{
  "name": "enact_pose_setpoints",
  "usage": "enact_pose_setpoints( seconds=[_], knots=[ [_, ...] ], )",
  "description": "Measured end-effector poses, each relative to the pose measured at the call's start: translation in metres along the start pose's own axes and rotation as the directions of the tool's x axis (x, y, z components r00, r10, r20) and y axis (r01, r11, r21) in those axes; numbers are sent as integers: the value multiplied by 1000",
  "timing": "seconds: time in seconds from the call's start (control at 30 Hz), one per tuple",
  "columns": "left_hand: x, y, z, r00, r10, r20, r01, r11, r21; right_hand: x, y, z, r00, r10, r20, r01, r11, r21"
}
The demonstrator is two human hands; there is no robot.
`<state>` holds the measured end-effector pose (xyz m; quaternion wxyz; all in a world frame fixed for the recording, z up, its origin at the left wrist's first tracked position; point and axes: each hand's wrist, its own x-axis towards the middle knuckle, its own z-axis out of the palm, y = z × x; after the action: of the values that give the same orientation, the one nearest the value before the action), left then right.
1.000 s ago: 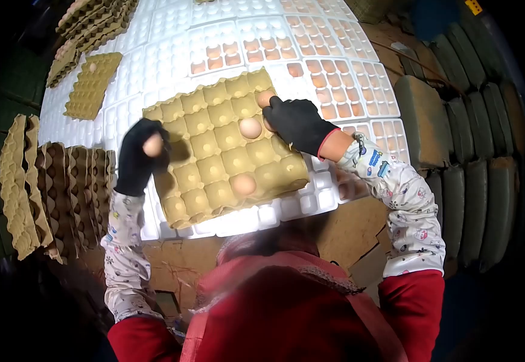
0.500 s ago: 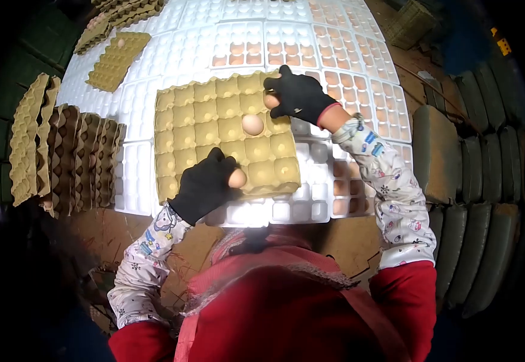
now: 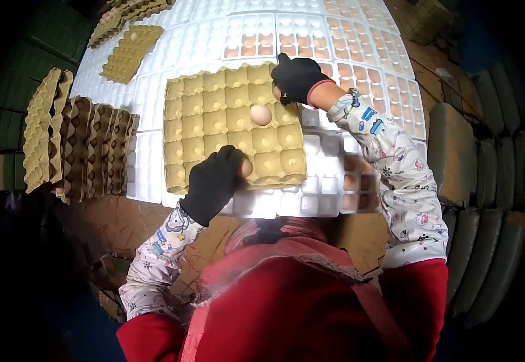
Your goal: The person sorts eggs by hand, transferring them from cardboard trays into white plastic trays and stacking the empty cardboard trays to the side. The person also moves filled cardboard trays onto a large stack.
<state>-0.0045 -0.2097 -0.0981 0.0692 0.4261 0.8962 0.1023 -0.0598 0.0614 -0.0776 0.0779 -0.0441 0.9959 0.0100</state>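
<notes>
Left hand (image 3: 213, 184), in a black glove, is closed around a held egg (image 3: 246, 168), whose pale end shows past the fingertips. It sits over the near edge of the cardboard egg tray (image 3: 205, 123), at about the middle of that edge. The sleeve behind it is patterned, with a red cuff lower down. The tray lies flat and slightly turned on a bed of white plastic trays (image 3: 148, 166), which reach out past it on every side. A loose egg (image 3: 261, 114) rests alone in a cup right of the tray's centre, apart from both hands. Right hand (image 3: 299, 77), also black-gloved, is at the tray's far right corner with its fingers curled down onto the cardboard. I cannot tell whether it grips anything, as the glove hides what lies beneath. Left of the tray a stack of cardboard trays (image 3: 75, 145) stands on edge, just off the white bed. Right of the tray's near corner, brown eggs (image 3: 359, 181) fill cups in the white bed. Beyond the tray's far edge more filled cups (image 3: 250, 45) show. Far to its left a second cardboard tray (image 3: 128, 54) lies flat. Well to the tray's right stand dark sacks (image 3: 474, 151) in rows.
</notes>
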Motion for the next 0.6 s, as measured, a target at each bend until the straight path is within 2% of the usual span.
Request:
enact_pose_setpoints(
  seconds=[0.03, 0.07, 0.1, 0.13, 0.17, 0.2, 0.23, 0.27, 0.3, 0.37, 0.4, 0.43, 0.47, 0.5, 0.53, 0.57, 0.6],
  knots=[
    [-3, -1, -1, 1000, 1, 6, -1, 1000, 7, -3, 11, 0, 999, -25, -48, 28, 997, 72],
    [-5, -1, -3, 998, -62, -31, 56, 984, -170, -3, 25, 4, 999, -1, 36, -16, 880, 475],
    [-4, -2, -4, 990, -128, -59, 100, 933, -345, -3, 40, 8, 993, -13, 119, -87, 610, 787],
    [0, -2, -8, 972, -236, -13, 205, 867, -454, -15, 44, 10, 998, -18, 52, -32, 563, 826],
    [0, -14, -6, 971, -235, -45, 168, 802, -574, -16, 36, 25, 957, -4, -289, 161, 840, 519],
    [4, -21, -1, 945, -328, -20, 183, 576, -797, -22, 38, 35, 963, 60, -264, 88, 854, 513],
    [10, -25, 0, 913, -406, 41, 173, 293, -940, -32, 25, 22, 964, 126, -233, 11, 859, 512],
    [18, -27, -5, 924, -351, 149, 138, -56, -989, -33, 21, 20, 964, 82, -252, 40, 895, 444],
    [29, -27, -8, 947, -300, 116, 48, -225, -973, -32, 13, 17, 955, 101, -280, 11, 927, 374],
    [59, -38, -13, 961, -227, 161, 102, -248, -963, -15, 7, 14, 987, 156, -31, -146, 966, 215],
    [76, -38, -13, 950, -277, 147, 178, 89, -980, -12, 6, 11, 987, 134, -84, -118, 978, 169],
    [93, -31, -12, 940, -320, 113, 246, 411, -878, -11, 8, 12, 993, 52, -103, -41, 993, 112],
    [104, -20, -11, 934, 39, -355, -173, 919, -355, -8, 6, 16, 991, 54, -121, -43, 995, 91],
    [101, -8, -11, 957, 40, -289, -90, 983, -162, -5, 4, 20, 989, 53, -138, -44, 997, 69],
    [101, 10, -13, 989, -15, -145, 11, 1000, -25, -7, 5, 20, 989, 51, -138, -42, 997, 68],
    [103, 21, -14, 996, -94, -7, 94, 988, 123, -12, 7, 18, 990, 59, -129, -40, 989, 143],
    [105, 22, -11, 994, -108, 21, 104, 986, 132, -17, 10, 15, 991, 65, -120, -38, 976, 216]
  ],
)
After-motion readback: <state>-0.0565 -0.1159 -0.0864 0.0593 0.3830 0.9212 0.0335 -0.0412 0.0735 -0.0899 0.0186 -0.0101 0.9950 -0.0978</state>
